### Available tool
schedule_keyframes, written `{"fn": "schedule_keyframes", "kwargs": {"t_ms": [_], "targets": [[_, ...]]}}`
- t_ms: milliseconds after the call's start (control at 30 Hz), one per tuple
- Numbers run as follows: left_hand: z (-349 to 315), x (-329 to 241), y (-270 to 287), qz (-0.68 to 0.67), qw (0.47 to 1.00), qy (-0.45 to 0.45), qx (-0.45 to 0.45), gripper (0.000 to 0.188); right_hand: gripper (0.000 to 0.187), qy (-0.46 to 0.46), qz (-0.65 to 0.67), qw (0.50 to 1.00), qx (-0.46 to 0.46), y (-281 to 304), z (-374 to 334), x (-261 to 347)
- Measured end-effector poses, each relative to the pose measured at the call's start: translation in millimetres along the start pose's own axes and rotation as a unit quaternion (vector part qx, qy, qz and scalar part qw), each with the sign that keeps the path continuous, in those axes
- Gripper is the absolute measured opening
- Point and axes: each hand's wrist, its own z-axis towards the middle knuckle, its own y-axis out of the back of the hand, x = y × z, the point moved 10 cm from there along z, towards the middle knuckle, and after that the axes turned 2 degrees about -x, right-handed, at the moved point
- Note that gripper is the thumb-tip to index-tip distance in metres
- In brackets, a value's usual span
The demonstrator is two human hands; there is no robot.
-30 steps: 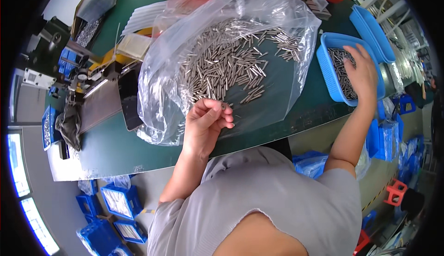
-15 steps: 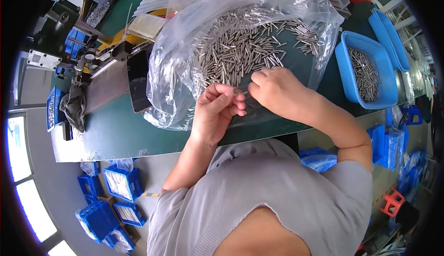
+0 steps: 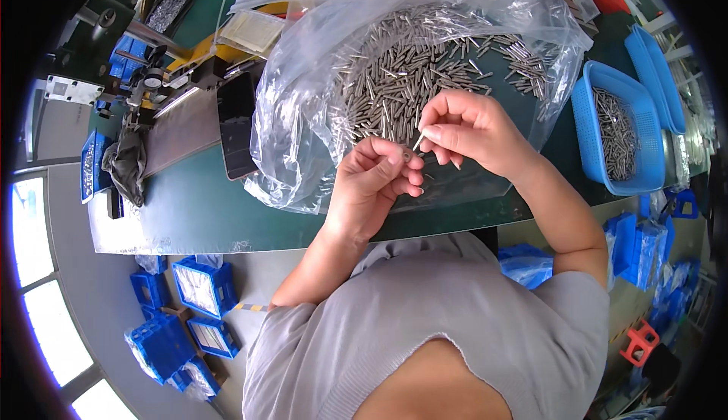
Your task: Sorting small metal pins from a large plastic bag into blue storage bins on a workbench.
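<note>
My left hand [image 3: 367, 181] pinches a small round metal piece [image 3: 407, 157], like a ring, between thumb and forefinger, its other fingers curled. Just to the right, my right hand [image 3: 479, 133] grips a thin metal pin [image 3: 418, 143] with thumb and fingertips. The pin slants down toward the ring; whether the two touch I cannot tell. Beyond both hands, a heap of similar metal pins [image 3: 394, 78] lies on a spread clear plastic bag [image 3: 292, 128].
At the right stands a blue basket [image 3: 585, 128] of pins, with another blue tray [image 3: 651, 78] behind it. A dark phone-like slab [image 3: 236, 128] lies left of the bag. Further left is a bench fixture with a dial gauge [image 3: 154, 78]. Blue crates [image 3: 205, 289] stand below the green table [image 3: 197, 219].
My right hand has lifted and turned, and the pin in its fingers now shows clearly. My left hand keeps its pinch. The whole view has shifted slightly.
</note>
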Motion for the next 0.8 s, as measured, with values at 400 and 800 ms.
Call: {"fn": "schedule_keyframes", "kwargs": {"t_ms": [400, 800], "targets": [[-0.9, -0.6, -1.5, -0.002, 1.000, -0.002, 0.007, 0.009, 0.005, 0.033, -0.017, 0.999, 0.031, -13.6, -1.8, 7.0], [-1.1, -1.3, -2.5, 0.004, 1.000, -0.003, 0.012, 0.009, 0.006, 0.025, -0.053, 0.998, 0.010, -12.1, -1.1, -3.2]]}}
